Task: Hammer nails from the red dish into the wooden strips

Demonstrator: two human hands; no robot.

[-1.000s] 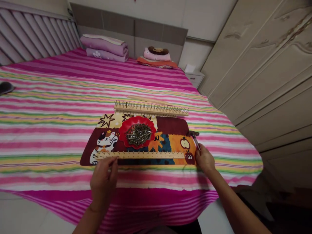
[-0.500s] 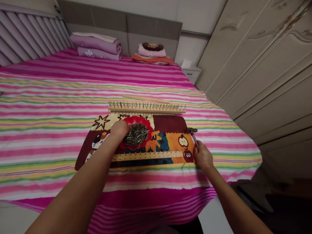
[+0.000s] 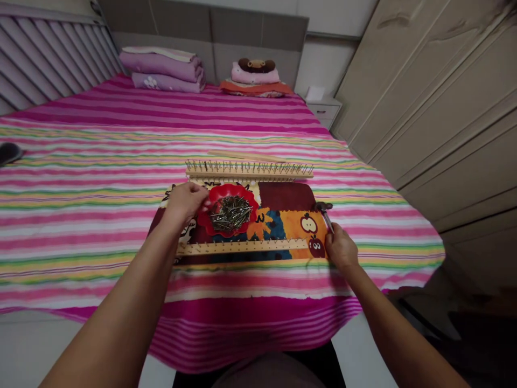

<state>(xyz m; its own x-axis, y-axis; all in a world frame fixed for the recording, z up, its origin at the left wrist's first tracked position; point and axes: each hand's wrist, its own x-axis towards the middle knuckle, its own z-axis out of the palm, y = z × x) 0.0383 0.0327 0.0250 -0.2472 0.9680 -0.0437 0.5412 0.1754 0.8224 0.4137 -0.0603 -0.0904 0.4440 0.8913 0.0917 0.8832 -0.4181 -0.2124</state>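
My left hand (image 3: 188, 202) is just off the left rim of a red scalloped bowl (image 3: 204, 220), its fingers pinched together; whatever they hold is too small to make out. Loose nails (image 3: 232, 213) are heaped in the bowl. A hammer (image 3: 326, 214) is in my closed right hand (image 3: 341, 248), its head pointing away from me at the right of a patterned mat (image 3: 285, 196). Along the mat's near side lies a wooden strip (image 3: 242, 247) with a row of nails standing in it. Other nail-studded strips (image 3: 250, 175) lie beyond the bowl.
A thin wooden slat (image 3: 246, 156) lies behind the studded strips on the striped bedspread (image 3: 89, 199). Folded purple bedding (image 3: 165, 70) and a smaller pile (image 3: 254, 78) sit by the headboard. A dark object (image 3: 8, 153) is at the left edge; wardrobe doors (image 3: 436, 108) stand at right.
My left hand has come out of the bowl's left side and drawn back beyond its rim, fingers pinched. My right hand keeps hold of the hammer. The view has shifted slightly.
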